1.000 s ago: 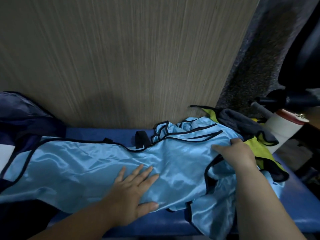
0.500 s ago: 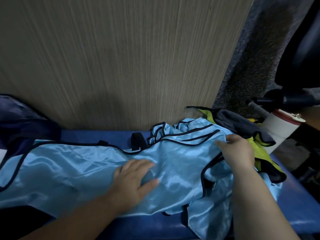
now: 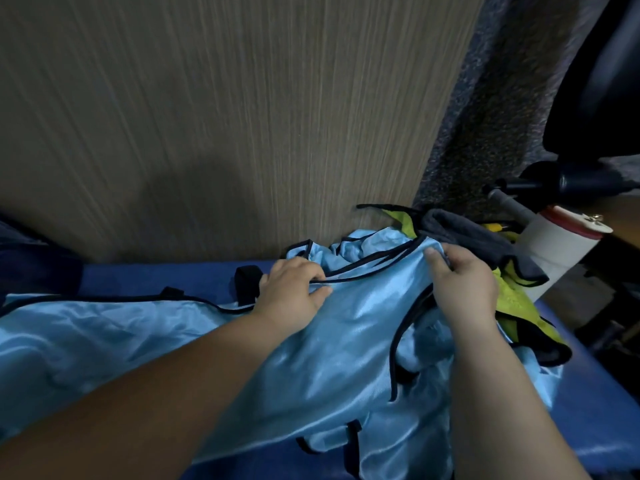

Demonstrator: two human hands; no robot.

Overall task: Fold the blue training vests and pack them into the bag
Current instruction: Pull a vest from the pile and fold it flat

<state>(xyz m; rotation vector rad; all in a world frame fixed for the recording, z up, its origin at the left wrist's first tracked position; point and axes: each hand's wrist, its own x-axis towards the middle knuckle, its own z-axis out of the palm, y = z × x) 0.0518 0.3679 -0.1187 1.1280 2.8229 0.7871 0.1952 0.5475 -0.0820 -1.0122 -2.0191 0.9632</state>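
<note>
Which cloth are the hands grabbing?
The shiny light-blue vest: the left hand and right hand grip its black-trimmed edge. The yellow-green vest and grey cloth lie beside it.

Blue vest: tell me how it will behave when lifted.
Probably floppy: the vest wrinkles and sags over the bench edge. Likely slippery: its surface is glossy, satin-like. Seemingly light: thin cloth bunches where the left hand and right hand pinch it.

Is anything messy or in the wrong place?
Yes. A yellow-green vest lies crumpled under a grey cloth at the right end of the bench, beside the blue vests, which are bunched, one drooping over the front edge.
</note>
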